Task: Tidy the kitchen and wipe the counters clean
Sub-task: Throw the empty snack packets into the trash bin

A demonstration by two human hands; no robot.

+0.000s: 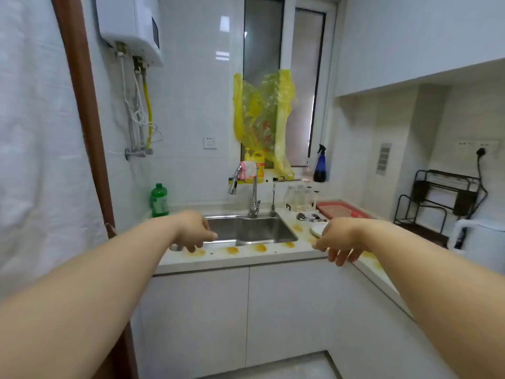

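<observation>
Head view is giving me both bare arms stretching forward toward the white counter point(240, 259). The left hand point(195, 231) is hanging over the front left corner of the steel sink point(262, 228), fingers loosely curled downward and holding nothing that I can make out. The right hand point(337, 237) is hovering at the counter's inner corner, fingers drooping loose and relaxed, also holding nothing.

I am seeing a row of orange-yellow stains point(260, 247) running along the counter's front strip, just in front of the sink, with more smears carrying on round the corner under the right forearm. A white plate point(317, 228) is sitting on the counter just beyond the right hand, with something metallic, too blurred to name, behind it. A red tray point(338, 210) is lying farther back, beside a cluster of clear glass bottles point(300, 198).

The faucet point(252, 192) is standing behind the sink with a pink cloth point(248, 169) draped over its neck. A green bottle point(159, 199) is standing at the counter's left end. On the window ledge a yellow detergent jug point(257, 165) and a dark blue spray bottle point(320, 165) are sitting well apart, with a yellow plastic bag point(263, 116) hanging at the window between them.
</observation>
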